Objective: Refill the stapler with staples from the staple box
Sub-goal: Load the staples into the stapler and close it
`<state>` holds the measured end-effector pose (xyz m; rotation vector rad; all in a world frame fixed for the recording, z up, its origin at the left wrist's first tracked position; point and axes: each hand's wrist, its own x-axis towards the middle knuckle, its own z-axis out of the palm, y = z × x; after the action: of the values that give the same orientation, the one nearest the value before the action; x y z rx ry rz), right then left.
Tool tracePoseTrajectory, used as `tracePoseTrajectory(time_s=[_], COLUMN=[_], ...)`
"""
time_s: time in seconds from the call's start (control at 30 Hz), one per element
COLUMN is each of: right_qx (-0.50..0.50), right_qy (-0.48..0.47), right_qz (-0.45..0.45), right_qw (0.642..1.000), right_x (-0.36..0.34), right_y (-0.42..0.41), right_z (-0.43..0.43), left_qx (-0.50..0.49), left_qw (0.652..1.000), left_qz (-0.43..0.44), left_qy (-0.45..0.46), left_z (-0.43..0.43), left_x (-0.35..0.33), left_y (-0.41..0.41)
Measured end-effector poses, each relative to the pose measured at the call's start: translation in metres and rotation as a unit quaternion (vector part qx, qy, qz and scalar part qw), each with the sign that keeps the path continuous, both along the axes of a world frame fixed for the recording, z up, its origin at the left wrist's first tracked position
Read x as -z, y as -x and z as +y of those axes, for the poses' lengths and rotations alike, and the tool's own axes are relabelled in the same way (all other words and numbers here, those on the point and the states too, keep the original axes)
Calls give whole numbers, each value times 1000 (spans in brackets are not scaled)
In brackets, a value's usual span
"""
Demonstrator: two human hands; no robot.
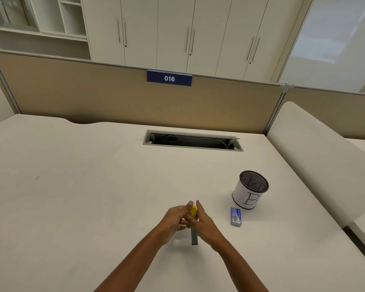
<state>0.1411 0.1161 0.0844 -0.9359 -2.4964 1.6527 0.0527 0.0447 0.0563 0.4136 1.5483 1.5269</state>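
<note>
At a white desk (pixel 72 186), I hold one stapler (pixel 193 224) between my two hands, low in the middle of the view. My left hand (pixel 174 221) curls its fingers around the stapler's left side, closed on it, thumb reaching up toward the yellow top. My right hand (pixel 207 223) presses against the right side, fingers held straight and together, the tips rising just past the yellow end. The stapler stands nearly on end: one yellow part at the top, one grey metal bar running down toward me below the palms. My hands cover most of its middle, so I cannot tell whether it is open or whether any staples sit inside.

To the right, well clear of my hands, lies one small blue staple box (pixel 235 216), flat on the desk and apparently closed; its print is too small to read. Just beyond it stands one round black mesh cup (pixel 250 189), wrapped in white paper marked with a single letter B. What, if anything, is in the cup is hard to make out through the mesh.

Farther back, one long cable slot (pixel 193 140) is cut into the desk, dark inside, with a cable faintly visible. Behind it runs a tan divider (pixel 93 98) carrying one blue tag (pixel 169 78) that reads 016. Both forearms are cut off by the bottom edge.
</note>
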Motion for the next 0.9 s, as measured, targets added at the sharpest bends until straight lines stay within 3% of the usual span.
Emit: tracePoseTrajectory(time_s=[0.17,0.9], right_qx=[77,103], right_qy=[-17,-122], right_qz=[38,39], right_qw=[996,986], right_x=[4,9], right_y=[4,12], right_z=[-3,-8], left_qx=[-24,-76], left_qw=[996,992], left_qz=[85,94], left_qy=[13,35], left_z=[8,20], left_x=[4,12], left_y=[-5,-10])
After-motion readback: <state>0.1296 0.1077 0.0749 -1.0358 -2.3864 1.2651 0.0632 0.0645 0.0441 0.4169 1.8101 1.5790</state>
